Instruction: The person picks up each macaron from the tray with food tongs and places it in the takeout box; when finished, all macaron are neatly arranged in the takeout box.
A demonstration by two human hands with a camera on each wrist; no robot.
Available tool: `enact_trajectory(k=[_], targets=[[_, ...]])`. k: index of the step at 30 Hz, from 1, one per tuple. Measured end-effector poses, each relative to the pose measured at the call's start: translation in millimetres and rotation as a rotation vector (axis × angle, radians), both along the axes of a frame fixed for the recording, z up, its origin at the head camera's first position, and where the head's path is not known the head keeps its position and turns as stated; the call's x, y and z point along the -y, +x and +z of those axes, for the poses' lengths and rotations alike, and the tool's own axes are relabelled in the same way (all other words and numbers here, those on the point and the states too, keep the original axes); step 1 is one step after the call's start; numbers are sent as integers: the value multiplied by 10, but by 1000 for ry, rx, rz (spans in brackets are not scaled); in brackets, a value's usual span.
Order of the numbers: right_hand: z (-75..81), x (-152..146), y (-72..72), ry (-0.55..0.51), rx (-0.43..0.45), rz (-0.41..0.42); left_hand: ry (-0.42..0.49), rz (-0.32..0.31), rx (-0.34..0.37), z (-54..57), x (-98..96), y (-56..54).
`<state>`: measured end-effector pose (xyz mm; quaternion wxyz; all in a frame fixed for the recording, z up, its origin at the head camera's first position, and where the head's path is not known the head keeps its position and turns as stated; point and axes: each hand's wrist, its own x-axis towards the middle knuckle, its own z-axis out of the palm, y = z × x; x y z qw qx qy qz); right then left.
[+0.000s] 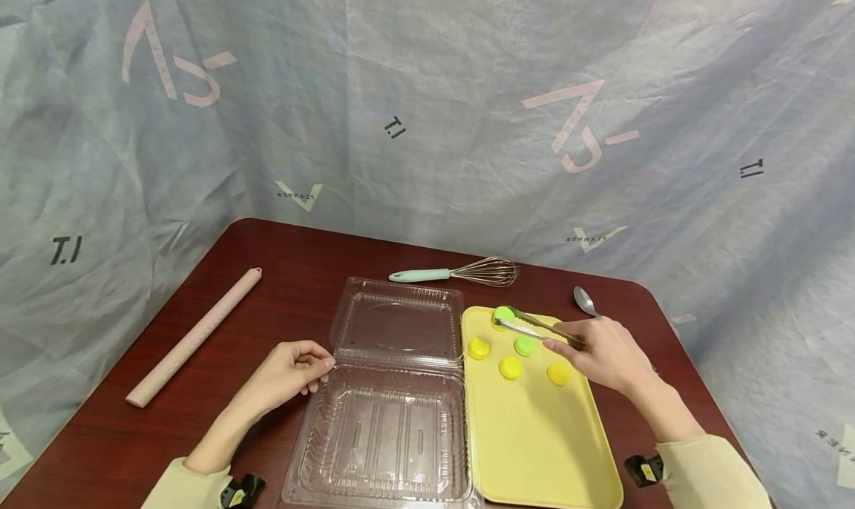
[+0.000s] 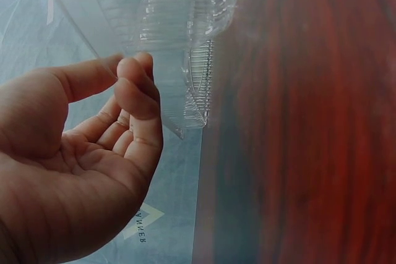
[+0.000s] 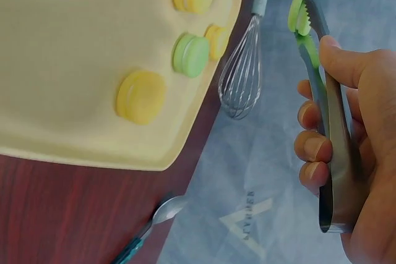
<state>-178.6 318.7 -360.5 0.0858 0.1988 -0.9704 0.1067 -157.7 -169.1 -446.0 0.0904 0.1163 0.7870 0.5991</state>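
In the head view, my right hand (image 1: pixel 611 353) grips metal tongs (image 3: pixel 337 153) above the far end of a yellow tray (image 1: pixel 541 450). Between the tong tips is a green macaron (image 3: pixel 297 13), raised clear of the tray in the right wrist view. Another green macaron (image 1: pixel 524 346) and several yellow macarons (image 1: pixel 510 367) lie on the tray. Left of it stands a clear plastic container (image 1: pixel 387 435) with its hinged lid (image 1: pixel 401 320) folded open toward the back. My left hand (image 1: pixel 287 372) pinches the container's left edge near the hinge with thumb and forefinger.
A whisk (image 1: pixel 454 273) with a pale blue handle lies behind the lid and tray. Right of the tray is a spoon (image 1: pixel 584 300), partly covered by my right hand. A pale rolling pin (image 1: pixel 194 338) rests at the table's left. Grey cloth (image 1: pixel 427 123) hangs behind.
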Motion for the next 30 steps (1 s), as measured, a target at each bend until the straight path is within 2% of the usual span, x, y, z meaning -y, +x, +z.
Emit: enact_trajectory(k=[5, 11, 20, 30], targets=[[20, 108, 26, -10, -15, 26, -5, -2, -5, -17, 2, -6], [23, 246, 39, -21, -74, 120, -10, -8, 6, -19, 4, -7], [69, 474, 74, -50, -33, 138, -27, 0, 6, -12, 14, -1], [96, 692, 101, -54, -63, 208, -10, -7, 5, -28, 11, -19]])
